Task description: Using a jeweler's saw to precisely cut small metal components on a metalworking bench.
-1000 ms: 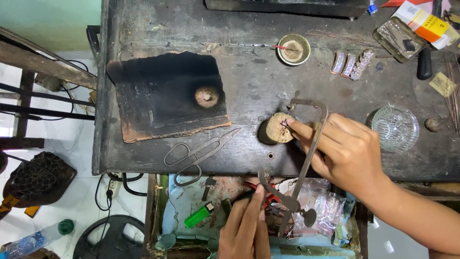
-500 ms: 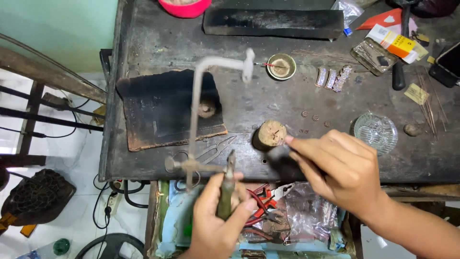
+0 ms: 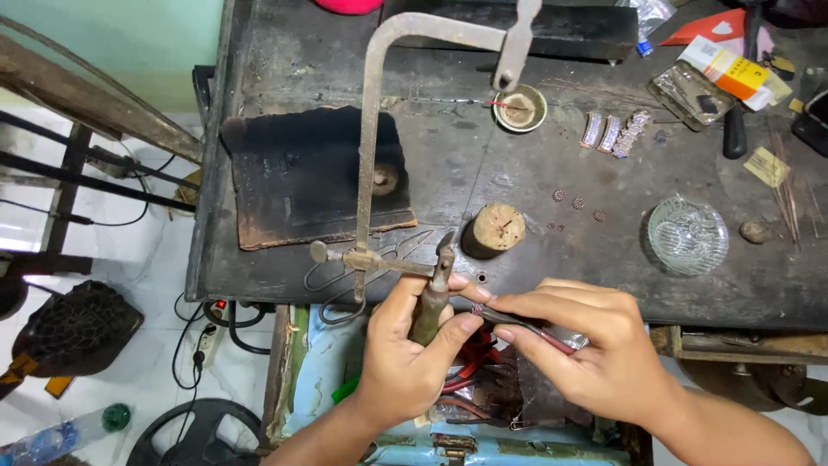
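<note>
Left hand (image 3: 405, 362) clenched around the wooden handle of a metal saw frame (image 3: 373, 147) rising over the bench's (image 3: 483, 173) front edge, right hand (image 3: 595, 345) pinching a small flat metal piece (image 3: 552, 332) beside it, orange-and-white box (image 3: 733, 73) at the far right corner, yellow label (image 3: 766, 166) near the right edge.

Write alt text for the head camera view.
A left hand grips the wooden handle of a rusty metal jeweller's saw frame while the right hand holds a small metal tool at its clamp, above a dark, worn workbench with a cork-like wooden peg and a clear glass dish.
</note>
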